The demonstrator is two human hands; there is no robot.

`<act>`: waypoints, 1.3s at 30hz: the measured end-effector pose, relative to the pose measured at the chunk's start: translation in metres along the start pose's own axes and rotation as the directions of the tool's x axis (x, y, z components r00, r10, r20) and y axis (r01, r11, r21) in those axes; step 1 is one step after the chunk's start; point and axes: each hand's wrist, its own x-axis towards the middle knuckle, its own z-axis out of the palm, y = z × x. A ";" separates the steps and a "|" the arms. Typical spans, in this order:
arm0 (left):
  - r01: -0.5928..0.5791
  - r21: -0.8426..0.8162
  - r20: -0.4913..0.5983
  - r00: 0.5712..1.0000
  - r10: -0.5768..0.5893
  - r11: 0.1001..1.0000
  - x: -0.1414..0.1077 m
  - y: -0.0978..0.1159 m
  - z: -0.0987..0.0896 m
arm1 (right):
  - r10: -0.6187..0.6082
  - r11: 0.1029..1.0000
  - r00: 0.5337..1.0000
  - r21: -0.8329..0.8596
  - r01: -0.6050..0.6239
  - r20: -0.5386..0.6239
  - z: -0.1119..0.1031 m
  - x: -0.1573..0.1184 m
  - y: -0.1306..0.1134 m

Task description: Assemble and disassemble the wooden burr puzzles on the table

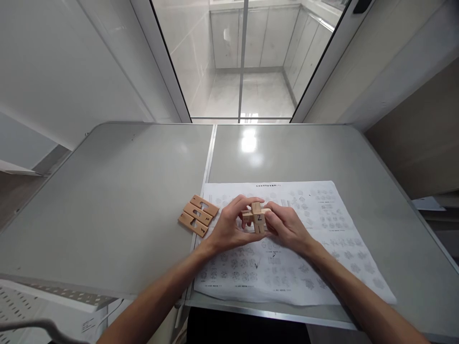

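Between my two hands is a small wooden interlocking puzzle, made of crossed pale bars with dark marks on their faces. My left hand grips it from above and below, thumb under the lower bar and fingers over the top. From the other side, my right hand pinches its right-hand bar. Three flat wooden pieces with cut-out slots and numbers lie side by side just left of my left hand. Beneath my hands spreads a large printed sheet with rows of small drawings.
The grey table has a metal seam running front to back. Behind its far edge stands a glass door. A white box-like object and a grey tube are at the lower left.
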 end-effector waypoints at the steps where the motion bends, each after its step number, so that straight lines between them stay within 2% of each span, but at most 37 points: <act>1: -0.022 0.029 -0.006 1.000 0.022 0.999 0.000 0.000 0.000 | 0.028 0.998 1.000 0.049 -0.028 0.008 0.001 0.000 0.000; 5: -0.094 0.104 -0.046 0.994 0.100 0.990 -0.002 0.000 0.001 | 0.142 0.965 0.987 0.214 -0.154 0.071 0.003 0.000 0.001; 9: -0.050 0.070 -0.036 0.998 0.053 0.996 -0.001 -0.001 0.003 | 0.231 0.889 0.967 0.380 -0.256 0.112 0.006 0.000 -0.001; 11: 0.021 0.008 -0.032 0.999 -0.021 1.000 -0.001 -0.002 0.004 | 0.264 0.806 0.952 0.506 -0.306 0.155 0.008 0.002 -0.002; 14: 0.154 -0.080 -0.027 0.987 -0.156 0.985 -0.001 -0.004 0.008 | 0.301 0.592 0.932 0.728 -0.347 0.200 0.008 0.006 0.001; 16: 0.205 -0.098 -0.030 0.978 -0.209 0.974 0.000 -0.004 0.010 | 0.335 0.474 0.929 0.824 -0.309 0.156 0.004 0.011 0.006; 19: 0.215 -0.066 -0.054 0.974 -0.219 0.974 0.000 -0.005 0.010 | 0.408 0.398 0.913 0.893 -0.209 0.032 -0.007 0.016 0.014; 24: 0.203 -0.005 -0.026 0.979 -0.203 0.979 0.002 -0.003 0.008 | 0.401 0.436 0.900 0.900 -0.024 -0.170 -0.027 0.016 0.028; 27: 0.196 0.026 -0.011 0.981 -0.196 0.980 0.003 -0.002 0.007 | 0.368 0.401 0.900 0.913 0.075 -0.235 -0.041 0.013 0.035; 31: 0.190 0.056 0.000 0.982 -0.190 0.980 0.003 -0.001 0.007 | 0.367 0.303 0.890 0.939 0.160 -0.270 -0.056 0.011 0.043; 34: 0.181 0.070 -0.001 0.983 -0.181 0.981 0.003 -0.001 0.008 | 0.363 0.283 0.890 0.942 0.177 -0.277 -0.059 0.012 0.043; 39: 0.153 0.117 0.010 0.988 -0.155 0.981 0.004 0.001 0.007 | 0.430 0.257 0.879 0.961 0.099 -0.206 -0.046 0.017 0.035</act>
